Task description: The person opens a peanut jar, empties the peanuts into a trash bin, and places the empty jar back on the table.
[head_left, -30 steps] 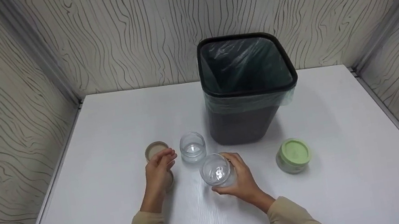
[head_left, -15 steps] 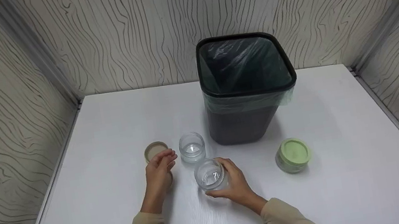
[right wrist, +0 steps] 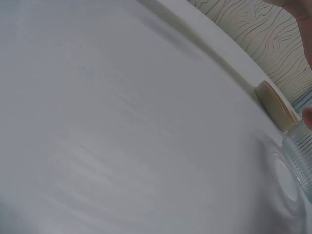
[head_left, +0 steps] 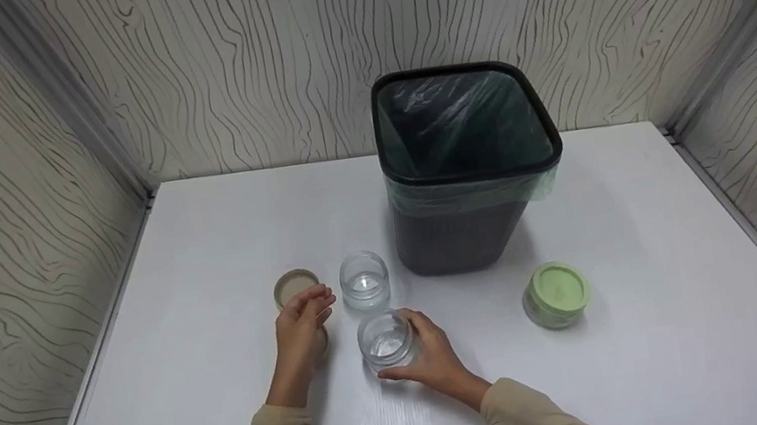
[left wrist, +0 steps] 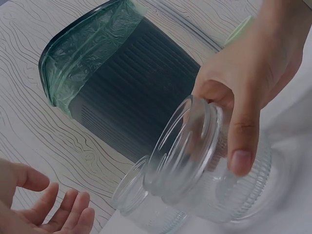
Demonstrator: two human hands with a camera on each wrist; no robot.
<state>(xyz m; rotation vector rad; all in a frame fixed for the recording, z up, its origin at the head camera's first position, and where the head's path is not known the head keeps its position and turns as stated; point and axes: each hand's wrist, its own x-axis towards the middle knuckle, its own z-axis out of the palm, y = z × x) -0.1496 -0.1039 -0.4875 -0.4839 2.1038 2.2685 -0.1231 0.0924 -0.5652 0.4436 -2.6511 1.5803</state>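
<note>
My right hand (head_left: 435, 355) grips a clear glass jar (head_left: 385, 341) without a lid, thumb on the near side and fingers round the far side. The left wrist view shows the ribbed lower wall of this glass jar (left wrist: 234, 195); whether its base touches the table I cannot tell. A second lidless glass jar (head_left: 364, 281) stands just behind it. My left hand (head_left: 299, 331) holds nothing, its fingers loosely bent, to the left of both jars. Beside it lies a tan lid (head_left: 294, 284), and another tan lid (head_left: 323, 341) is mostly hidden under that hand.
A dark waste bin (head_left: 462, 237) with a green liner stands behind the jars, towards the right. Farther right sits a glass jar with a green lid (head_left: 557, 294). Patterned walls enclose the white table (head_left: 669, 318) at the back and both sides.
My right hand has carried the glass jar to the left and nearer to me, towards my left hand. The left hand has stayed almost still.
</note>
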